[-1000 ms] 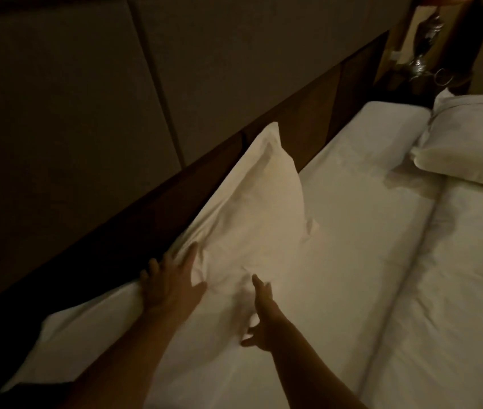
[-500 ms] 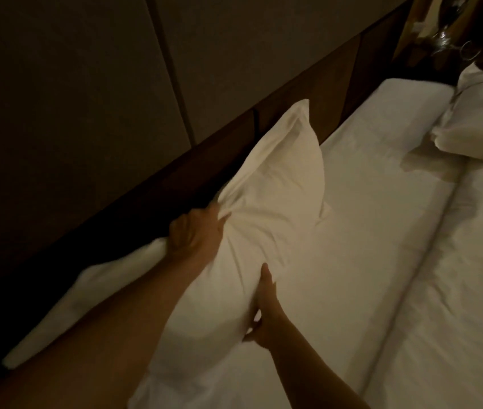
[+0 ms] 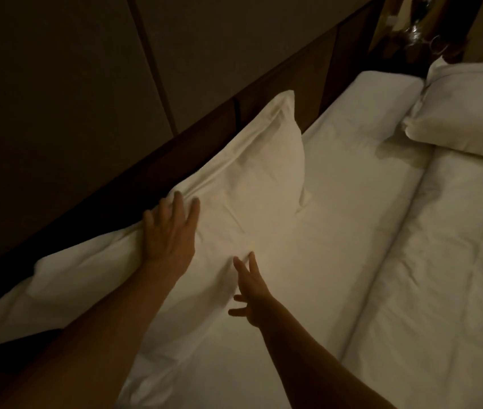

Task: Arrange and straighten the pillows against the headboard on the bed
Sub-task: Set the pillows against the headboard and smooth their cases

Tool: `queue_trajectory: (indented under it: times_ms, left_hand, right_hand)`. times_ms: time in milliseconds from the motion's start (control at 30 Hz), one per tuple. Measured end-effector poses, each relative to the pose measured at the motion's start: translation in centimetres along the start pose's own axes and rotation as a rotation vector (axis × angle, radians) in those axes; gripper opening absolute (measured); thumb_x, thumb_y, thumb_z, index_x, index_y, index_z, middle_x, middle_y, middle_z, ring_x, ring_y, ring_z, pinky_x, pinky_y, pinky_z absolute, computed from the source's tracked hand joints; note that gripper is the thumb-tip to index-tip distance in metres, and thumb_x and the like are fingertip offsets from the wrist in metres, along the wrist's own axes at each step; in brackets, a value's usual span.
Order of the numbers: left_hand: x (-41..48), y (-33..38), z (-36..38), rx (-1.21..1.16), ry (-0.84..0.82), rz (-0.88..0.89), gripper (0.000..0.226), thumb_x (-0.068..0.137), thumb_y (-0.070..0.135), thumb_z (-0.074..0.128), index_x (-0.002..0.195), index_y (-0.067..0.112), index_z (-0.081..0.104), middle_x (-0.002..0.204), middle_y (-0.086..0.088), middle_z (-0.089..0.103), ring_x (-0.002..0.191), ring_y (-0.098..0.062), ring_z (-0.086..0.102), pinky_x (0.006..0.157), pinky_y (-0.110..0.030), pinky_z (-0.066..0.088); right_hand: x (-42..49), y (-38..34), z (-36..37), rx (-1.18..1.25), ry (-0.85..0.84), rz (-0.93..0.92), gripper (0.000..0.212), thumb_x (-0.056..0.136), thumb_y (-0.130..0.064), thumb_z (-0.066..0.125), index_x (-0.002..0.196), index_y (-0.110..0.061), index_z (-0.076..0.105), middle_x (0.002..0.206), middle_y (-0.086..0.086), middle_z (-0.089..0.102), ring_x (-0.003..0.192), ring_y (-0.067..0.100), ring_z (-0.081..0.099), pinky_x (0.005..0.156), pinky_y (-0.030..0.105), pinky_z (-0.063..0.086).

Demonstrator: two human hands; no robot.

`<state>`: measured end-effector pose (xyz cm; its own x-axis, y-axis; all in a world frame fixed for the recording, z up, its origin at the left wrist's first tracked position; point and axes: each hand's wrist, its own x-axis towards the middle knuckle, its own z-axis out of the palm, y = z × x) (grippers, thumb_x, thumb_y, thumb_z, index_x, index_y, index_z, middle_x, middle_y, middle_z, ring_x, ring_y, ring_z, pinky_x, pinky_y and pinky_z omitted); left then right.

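A white pillow leans along the dark wooden headboard, its far corner pointing up. My left hand lies flat and open on the pillow's upper edge, fingers spread, next to the headboard. Lower on the pillow's front face is my right hand, open, fingertips touching the fabric. A second white pillow lies flat at the far right of the bed, apart from the headboard.
The white sheet covers the mattress, and a folded duvet runs along the right. Padded wall panels rise above the headboard. A bedside lamp base stands at the top right.
My left hand has let go of its grip on the pillow's top edge and now lies flat. My right hand has shifted from the pillow's side to its face. The pillow sank slightly.
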<state>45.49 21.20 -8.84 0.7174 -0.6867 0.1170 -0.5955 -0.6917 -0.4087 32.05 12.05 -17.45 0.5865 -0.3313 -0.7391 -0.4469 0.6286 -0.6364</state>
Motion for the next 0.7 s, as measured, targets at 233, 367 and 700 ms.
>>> queue_trajectory:
  times_ms: [233,367,700]
  left_hand:
    - [-2.4,4.5,-5.8,-0.071,-0.255,0.029,0.066,0.096,0.051,0.038,0.153,0.021,0.023,0.161,-0.019,0.015,0.141,-0.045,0.022,0.110,-0.056,0.029]
    - [-2.8,11.1,-14.5,-0.201,-0.217,0.216,0.045,0.100,0.043,0.036,0.133,0.014,0.048,0.138,-0.016,0.046,0.120,-0.036,0.048,0.092,-0.045,0.042]
    - [-16.0,41.5,-35.0,-0.561,-0.134,0.687,0.044,0.101,0.044,0.032,0.126,0.015,0.053,0.128,-0.013,0.054,0.112,-0.034,0.056,0.087,-0.041,0.047]
  right_hand:
    - [-5.9,-5.7,-4.8,-0.247,0.110,-0.177,0.050,0.094,-0.050,0.054,0.140,-0.032,0.047,0.137,0.009,0.054,0.111,0.030,0.057,0.075,0.043,0.054]
    - [-13.1,-9.5,-12.5,-0.444,0.290,-0.388,0.020,0.093,-0.022,0.055,0.097,-0.010,0.070,0.092,0.009,0.074,0.071,0.019,0.067,0.066,0.031,0.055]
    - [-39.9,-4.6,-44.0,-0.743,0.899,-0.360,0.027,0.090,-0.028,0.058,0.110,-0.015,0.071,0.111,0.013,0.070,0.101,0.030,0.064,0.088,0.040,0.053]
